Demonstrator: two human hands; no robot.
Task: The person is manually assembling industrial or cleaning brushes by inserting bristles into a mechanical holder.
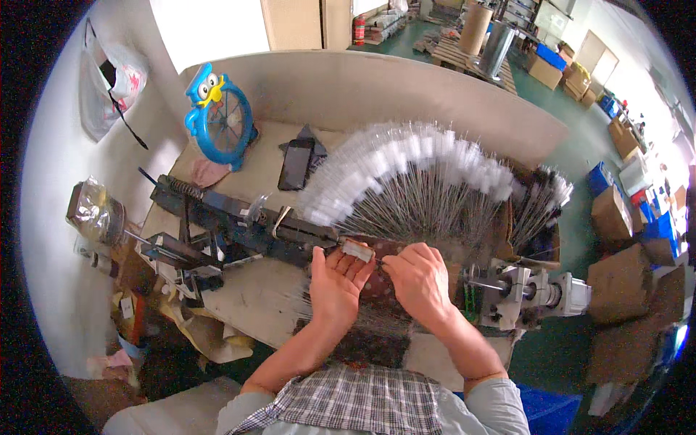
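My left hand (335, 284) is palm up at the bench's front, with a small white tube-like piece (357, 251) held at its fingertips. My right hand (416, 278) lies knuckles up beside it, fingers curled toward the same piece and pinching something thin that is too small to make out. Just beyond both hands a big fan of thin metal rods with white plastic sleeves (413, 174) spreads across the bench. A dark metal machine (239, 221) with a spring and rails lies left of my hands.
A blue owl-shaped desk fan (220, 116) and a black phone (296, 164) sit at the back of the bench. A grey motor unit (533, 290) stands to the right. Cardboard boxes (616, 217) and blue crates fill the green floor at right.
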